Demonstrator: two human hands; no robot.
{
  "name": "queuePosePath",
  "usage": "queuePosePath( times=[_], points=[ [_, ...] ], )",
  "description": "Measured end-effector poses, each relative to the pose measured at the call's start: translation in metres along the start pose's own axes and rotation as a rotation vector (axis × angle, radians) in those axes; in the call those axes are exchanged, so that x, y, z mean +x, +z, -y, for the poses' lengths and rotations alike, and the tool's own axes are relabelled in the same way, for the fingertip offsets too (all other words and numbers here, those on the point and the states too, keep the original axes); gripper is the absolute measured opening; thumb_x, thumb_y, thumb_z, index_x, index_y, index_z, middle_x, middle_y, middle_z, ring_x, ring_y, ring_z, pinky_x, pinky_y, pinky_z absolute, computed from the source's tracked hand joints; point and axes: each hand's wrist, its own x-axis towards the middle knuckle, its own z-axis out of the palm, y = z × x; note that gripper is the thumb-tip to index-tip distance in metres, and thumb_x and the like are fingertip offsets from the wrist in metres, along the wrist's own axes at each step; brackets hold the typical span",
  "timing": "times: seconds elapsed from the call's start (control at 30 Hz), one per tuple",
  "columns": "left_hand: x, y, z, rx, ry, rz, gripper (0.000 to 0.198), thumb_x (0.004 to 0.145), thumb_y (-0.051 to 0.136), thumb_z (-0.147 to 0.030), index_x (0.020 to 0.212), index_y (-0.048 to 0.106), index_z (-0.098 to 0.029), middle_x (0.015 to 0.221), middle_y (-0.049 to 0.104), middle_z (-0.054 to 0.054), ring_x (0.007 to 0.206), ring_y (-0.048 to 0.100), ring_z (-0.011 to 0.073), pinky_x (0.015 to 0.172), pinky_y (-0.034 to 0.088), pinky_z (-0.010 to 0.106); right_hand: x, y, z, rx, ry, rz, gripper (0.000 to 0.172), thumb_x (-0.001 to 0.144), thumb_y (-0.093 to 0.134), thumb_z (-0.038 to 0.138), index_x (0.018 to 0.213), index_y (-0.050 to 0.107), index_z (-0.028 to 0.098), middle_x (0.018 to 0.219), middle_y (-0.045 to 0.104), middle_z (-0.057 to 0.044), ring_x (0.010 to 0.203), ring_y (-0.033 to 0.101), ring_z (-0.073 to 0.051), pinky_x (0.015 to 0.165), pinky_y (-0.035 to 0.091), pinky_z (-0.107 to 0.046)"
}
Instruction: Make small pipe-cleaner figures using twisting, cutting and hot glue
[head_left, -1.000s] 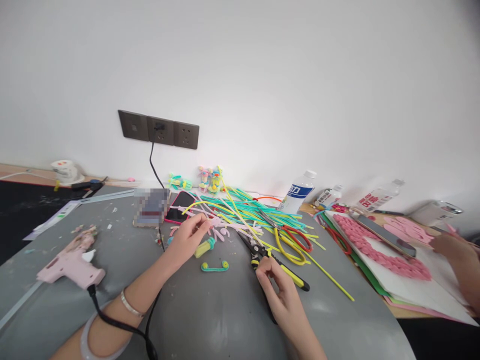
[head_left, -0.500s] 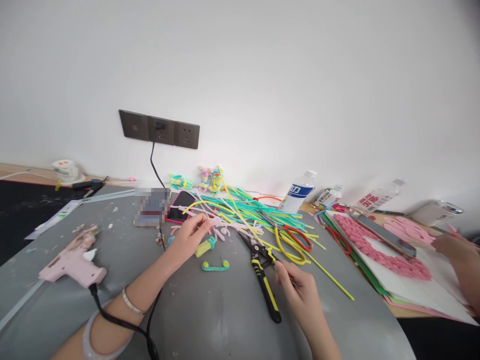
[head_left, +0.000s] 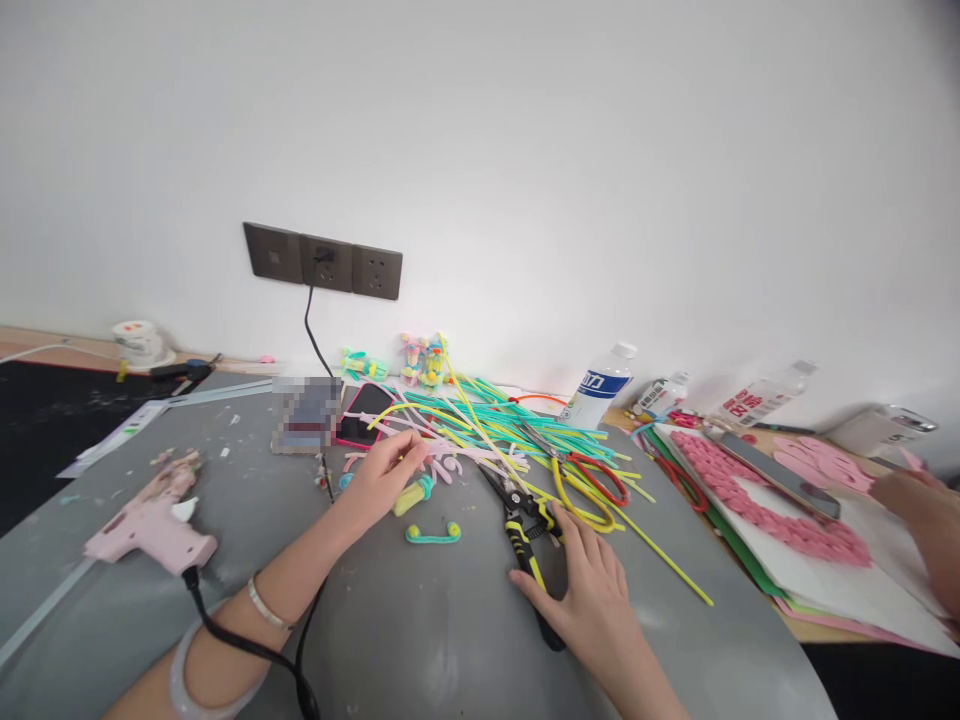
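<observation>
My left hand (head_left: 386,475) is closed in a pinch over the near edge of a heap of pink, yellow and teal fuzzy stems (head_left: 480,420); what its fingertips hold is too small to name. Spread fingers of my right hand (head_left: 581,575) lie over the black and yellow pliers (head_left: 517,530), thumb on one side and fingers on the other. A yellow roll with a teal end (head_left: 413,495) lies just right of my left hand. Nearer me is a teal strip with yellow curled ends (head_left: 433,534). Yellow-handled scissors (head_left: 577,500) rest beyond my right hand.
A pink glue gun (head_left: 154,520) with a black cord lies at left. A phone (head_left: 360,415) sits behind my left hand. Bottles, including a blue-labelled one (head_left: 598,385), stand by the wall. At right, another person's hand (head_left: 911,505) is near papers and a pink braided piece (head_left: 765,500).
My right hand has opened from a closed grip and spread over the pliers. My left hand stays pinched in nearly the same place. The view has shifted slightly.
</observation>
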Motion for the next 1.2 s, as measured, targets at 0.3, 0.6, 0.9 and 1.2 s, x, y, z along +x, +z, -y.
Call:
queuePosePath(
  times=[0.3, 0.6, 0.9, 1.2],
  points=[
    [0.000, 0.000, 0.000, 0.039, 0.010, 0.058, 0.037, 0.095, 0.043, -0.049, 0.077, 0.053, -0.018, 0.071, 0.049, -0.001, 0.064, 0.042, 0.0133, 0.057, 0.032, 0.024, 0.002, -0.006, 0.000, 0.134, 0.020, 0.062, 0.064, 0.082, 0.065, 0.047, 0.140, 0.045, 0.027, 0.131, 0.056, -0.013, 0.119, 0.054, -0.037, 0.096, 0.044, -0.053],
    [-0.009, 0.002, -0.010, 0.080, 0.048, 0.457, 0.033, 0.097, 0.046, -0.041, 0.079, 0.059, -0.016, 0.074, 0.055, -0.001, 0.066, 0.047, 0.0120, 0.060, 0.036, 0.023, 0.056, -0.044, 0.060, 0.789, 0.043, 0.315, 0.032, 0.091, 0.054, 0.049, 0.086, 0.067, 0.020, 0.083, 0.065, -0.005, 0.079, 0.059, -0.021, 0.071, 0.044, -0.031],
    [-0.009, 0.001, -0.011, 0.140, 0.059, 0.543, 0.029, 0.095, 0.052, -0.035, 0.078, 0.064, -0.014, 0.069, 0.054, -0.002, 0.063, 0.044, 0.0104, 0.058, 0.032, 0.021, 0.073, -0.044, 0.083, 0.856, -0.074, 0.649, 0.028, 0.091, 0.057, 0.042, 0.077, 0.060, 0.019, 0.069, 0.050, 0.003, 0.065, 0.042, -0.012, 0.062, 0.032, -0.025],
    [-0.009, 0.001, -0.011, 0.198, 0.119, 0.509, 0.030, 0.095, 0.052, -0.037, 0.079, 0.065, -0.015, 0.070, 0.054, -0.002, 0.063, 0.044, 0.0101, 0.058, 0.032, 0.021, 0.071, -0.047, 0.079, 0.811, -0.111, 0.684, 0.030, 0.097, 0.051, 0.044, 0.082, 0.055, 0.019, 0.073, 0.045, 0.003, 0.068, 0.039, -0.013, 0.062, 0.030, -0.025]
  ],
)
